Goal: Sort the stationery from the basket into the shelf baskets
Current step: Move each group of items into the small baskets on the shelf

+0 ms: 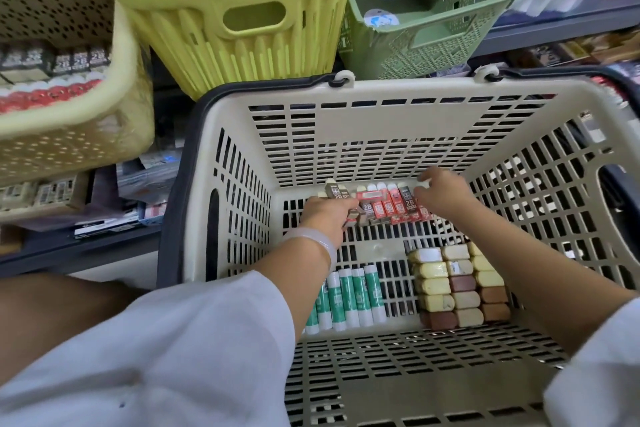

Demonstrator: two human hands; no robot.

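Observation:
A cream slotted shopping basket [398, 121] fills the middle of the head view. At its far end lies a row of red and brown 2B erasers [384, 204]. My left hand [329, 215] grips several brown erasers at the left of that row. My right hand [445, 192] reaches over the right end, its curled fingers touching the erasers there. Green and white glue sticks [349, 298] lie near the front left of the basket floor. A block of yellow and brown erasers [457, 288] sits at the front right.
On the shelf behind stand three baskets: a pale yellow one [69, 128] at left holding 2B erasers, a bright yellow one [228, 10] in the middle, a green one [433, 10] at right. Packaged goods lie on lower shelves at left and right.

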